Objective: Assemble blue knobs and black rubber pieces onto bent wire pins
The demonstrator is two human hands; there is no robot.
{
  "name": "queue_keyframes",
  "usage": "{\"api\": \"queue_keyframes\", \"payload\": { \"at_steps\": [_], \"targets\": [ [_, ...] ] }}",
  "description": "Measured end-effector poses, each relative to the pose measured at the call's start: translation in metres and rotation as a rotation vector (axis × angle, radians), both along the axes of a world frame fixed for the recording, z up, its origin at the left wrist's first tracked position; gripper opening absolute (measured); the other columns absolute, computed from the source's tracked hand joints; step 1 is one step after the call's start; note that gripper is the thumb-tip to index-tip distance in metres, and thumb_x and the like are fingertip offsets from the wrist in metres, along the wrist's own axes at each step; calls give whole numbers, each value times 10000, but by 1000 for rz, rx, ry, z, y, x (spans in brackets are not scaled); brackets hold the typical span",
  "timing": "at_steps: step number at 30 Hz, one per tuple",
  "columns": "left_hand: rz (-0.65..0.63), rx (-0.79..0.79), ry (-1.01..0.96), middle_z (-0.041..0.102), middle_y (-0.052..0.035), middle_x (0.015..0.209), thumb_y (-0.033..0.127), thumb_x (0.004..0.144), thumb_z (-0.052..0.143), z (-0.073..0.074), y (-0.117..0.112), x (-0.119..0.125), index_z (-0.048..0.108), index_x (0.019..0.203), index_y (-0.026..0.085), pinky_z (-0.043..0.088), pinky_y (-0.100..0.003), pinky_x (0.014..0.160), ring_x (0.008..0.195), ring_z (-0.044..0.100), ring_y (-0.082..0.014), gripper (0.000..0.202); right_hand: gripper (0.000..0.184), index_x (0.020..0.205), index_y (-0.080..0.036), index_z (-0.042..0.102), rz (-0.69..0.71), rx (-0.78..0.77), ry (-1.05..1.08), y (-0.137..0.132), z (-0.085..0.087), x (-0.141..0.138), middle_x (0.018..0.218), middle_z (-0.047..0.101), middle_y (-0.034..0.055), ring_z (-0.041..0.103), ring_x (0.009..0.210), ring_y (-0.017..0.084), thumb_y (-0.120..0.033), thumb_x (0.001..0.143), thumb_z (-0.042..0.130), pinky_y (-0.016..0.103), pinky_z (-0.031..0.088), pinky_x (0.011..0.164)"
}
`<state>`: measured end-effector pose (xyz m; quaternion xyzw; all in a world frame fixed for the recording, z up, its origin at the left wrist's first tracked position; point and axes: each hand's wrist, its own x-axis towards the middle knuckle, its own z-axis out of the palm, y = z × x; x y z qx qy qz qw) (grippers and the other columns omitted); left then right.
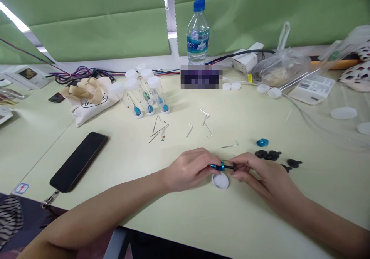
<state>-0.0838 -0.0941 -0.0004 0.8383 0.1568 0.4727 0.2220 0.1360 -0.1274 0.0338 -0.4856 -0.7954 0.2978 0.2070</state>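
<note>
Between the fingertips of my left hand (193, 168) is a small blue metallic part (220, 167). My right hand (264, 174) pinches a black thumb screw (234, 167), whose dark shaft points left into the blue part. Both hands are closed and meet just above the table. Just below the fingers lies a round white cap (220, 180). To the right of my right hand are several black thumb screws (272, 155) and a blue piece (262, 142). Beyond the hands lie several small L-shaped hex keys (230, 145).
Clear tubes with white caps (154, 82) stand at the back, blue pieces inside. Thin metal pieces (158, 130) lie before them. A black phone (78, 162) and cloth bag (92, 99) are left. A water bottle (198, 35), plastic bag (281, 70) and cables (83, 73) line the back.
</note>
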Motion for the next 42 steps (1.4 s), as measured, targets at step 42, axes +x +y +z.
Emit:
{"api": "queue_keyframes", "payload": {
  "at_steps": [42],
  "targets": [
    [105, -122, 1, 712, -59, 865, 167, 883, 618, 7, 0, -1, 591, 988, 149, 580, -231, 697, 775, 682, -127, 110, 223, 979, -214, 582, 85, 343, 13, 8, -7, 9, 762, 667, 13, 626, 613, 139, -350, 997, 408, 251, 464, 564]
  ]
}}
